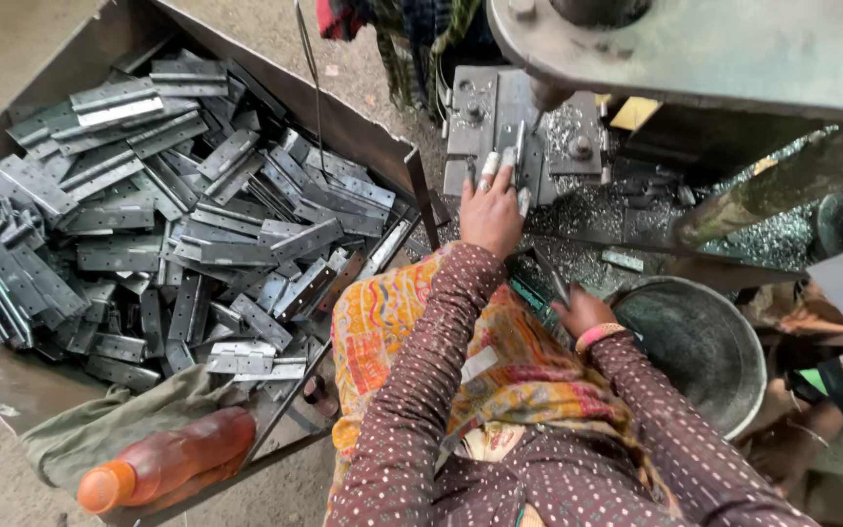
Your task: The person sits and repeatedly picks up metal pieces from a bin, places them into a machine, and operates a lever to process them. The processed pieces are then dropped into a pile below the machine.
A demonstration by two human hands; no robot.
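A large grey metal press (714, 49) overhangs the scene; left of it a rusty sheet-metal bin (363, 132) holds a heap of grey steel hinge plates (168, 215). A round grey metal bowl (704, 342) sits at lower right. The left hand (492, 210) reaches onto the press bed, fingers spread flat over a narrow grey hinge strip (517, 156) whose long axis runs away from the person. The right hand (582, 312) curls shut near a thin dark rod (548, 273); whether it grips this I cannot tell.
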